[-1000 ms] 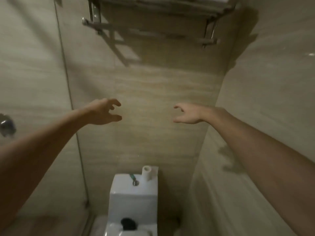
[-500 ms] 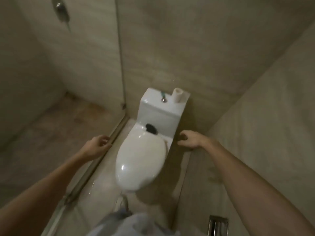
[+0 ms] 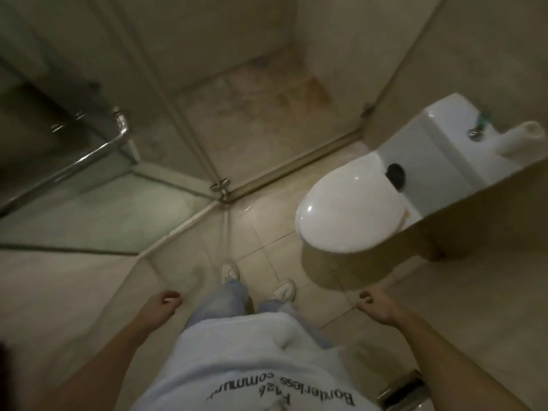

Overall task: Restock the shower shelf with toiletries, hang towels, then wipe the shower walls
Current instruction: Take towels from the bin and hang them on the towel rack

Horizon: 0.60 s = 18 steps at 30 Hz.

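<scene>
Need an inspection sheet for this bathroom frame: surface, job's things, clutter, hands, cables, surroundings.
Surface: beige tiled floor; shower floor stained brown.
Job's things: beige shower wall in view; no toiletries, towels or shelf seen.
Clutter: white toilet-paper roll on the white toilet tank.
Grippers: left hand and right hand loosely curled, holding nothing.
Cables: nothing seen.
Surroundings: glass shower door with chrome handle; closed white toilet lid; chrome wall fitting lower right.

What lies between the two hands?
In the head view, between the left hand and the right hand are the person's jeans, with the shoes just beyond on the floor.
</scene>
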Tool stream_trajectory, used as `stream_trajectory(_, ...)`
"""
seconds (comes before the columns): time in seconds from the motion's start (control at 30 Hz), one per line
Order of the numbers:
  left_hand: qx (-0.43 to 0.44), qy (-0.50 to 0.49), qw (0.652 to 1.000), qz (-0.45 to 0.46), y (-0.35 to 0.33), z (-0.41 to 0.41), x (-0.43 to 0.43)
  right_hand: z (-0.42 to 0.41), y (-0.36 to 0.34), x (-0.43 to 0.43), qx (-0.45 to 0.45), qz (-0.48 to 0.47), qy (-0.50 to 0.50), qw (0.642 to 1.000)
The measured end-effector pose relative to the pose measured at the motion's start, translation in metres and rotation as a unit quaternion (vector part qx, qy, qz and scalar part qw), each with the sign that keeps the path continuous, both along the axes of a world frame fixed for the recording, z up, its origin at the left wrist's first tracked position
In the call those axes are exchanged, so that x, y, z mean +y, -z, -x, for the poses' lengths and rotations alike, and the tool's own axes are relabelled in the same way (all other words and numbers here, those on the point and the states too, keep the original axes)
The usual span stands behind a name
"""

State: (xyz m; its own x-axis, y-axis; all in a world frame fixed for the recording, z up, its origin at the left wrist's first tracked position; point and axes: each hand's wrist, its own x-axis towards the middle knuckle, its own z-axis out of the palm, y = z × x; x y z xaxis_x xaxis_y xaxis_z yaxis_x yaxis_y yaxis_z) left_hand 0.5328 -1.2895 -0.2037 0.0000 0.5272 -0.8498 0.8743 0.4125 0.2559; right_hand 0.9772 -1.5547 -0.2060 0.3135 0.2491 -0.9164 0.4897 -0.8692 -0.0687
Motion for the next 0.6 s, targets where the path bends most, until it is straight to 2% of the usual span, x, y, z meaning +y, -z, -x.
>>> stream_trajectory(0.13,-0.019,-0.109,0.994,0.004,0.004,0.049,-0.04,0.028,0.009,0.027,0.011,0.001,-0.069,0.998)
stream_trajectory(0.27,-0.034,-0.213,0.976,0.012,0.015,0.091,-0.074,0.046,0.007,0.09,0.009,-0.016,-0.157,0.987)
stream_trajectory(0.43,-0.074,-0.328,0.941,0.024,0.034,0.142,-0.107,0.105,-0.018,0.188,-0.003,-0.052,-0.249,0.967)
stream_trajectory(0.6,-0.109,-0.431,0.896,0.014,0.041,0.195,-0.127,0.208,-0.035,0.276,0.006,-0.099,-0.341,0.935)
